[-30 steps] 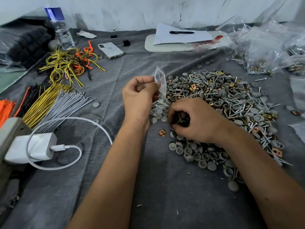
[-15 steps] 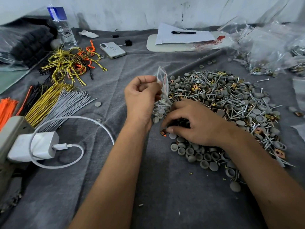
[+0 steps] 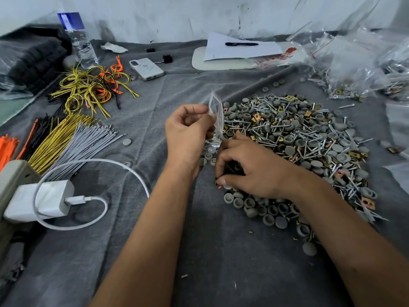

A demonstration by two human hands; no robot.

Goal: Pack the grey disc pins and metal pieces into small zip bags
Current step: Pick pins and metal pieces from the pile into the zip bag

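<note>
A wide heap of grey disc pins, screws and brass metal clips (image 3: 294, 138) covers the grey cloth right of centre. My left hand (image 3: 188, 134) pinches a small clear zip bag (image 3: 215, 111) with a red seal line and holds it upright at the heap's left edge. My right hand (image 3: 247, 169) lies just below the bag, fingers curled round a dark bunch of picked-up pieces, and its thumb presses down on a small metal piece (image 3: 218, 181) on the cloth. Loose grey discs (image 3: 261, 209) lie under and in front of that hand.
Filled zip bags (image 3: 358, 69) are piled at the back right. A phone (image 3: 146, 69), papers with a pen (image 3: 241, 48) and a water bottle (image 3: 78, 38) stand at the back. Wire bundles (image 3: 88, 91), cable ties (image 3: 73, 140) and a white charger (image 3: 44, 199) lie at the left.
My right hand has slid left and toward me off the heap, thumb coming down on the small metal piece. The left hand keeps holding the bag in place.
</note>
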